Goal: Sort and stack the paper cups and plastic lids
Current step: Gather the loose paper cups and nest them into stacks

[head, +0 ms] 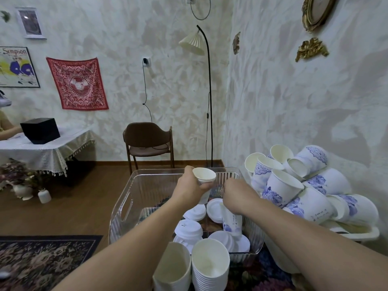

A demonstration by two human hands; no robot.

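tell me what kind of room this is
Probably a lived-in home room, a sitting or dining corner, not a workshop. A floor lamp stands by a wooden chair, a red cloth and posters hang on the wall, and a patterned rug covers the floor.

- The walls (273, 91) are pale, with mottled beige plaster.
- A red patterned cloth (77, 82) and a poster (16, 67) hang on the left.
- A brown chair (148, 143) stands by a black floor lamp (206, 91) with a pleated cream shade.
- The floor (79, 198) is dark wood, with a floral rug (42, 261) at lower left.
- A lace-covered table (48, 150) carries a black box (39, 130).
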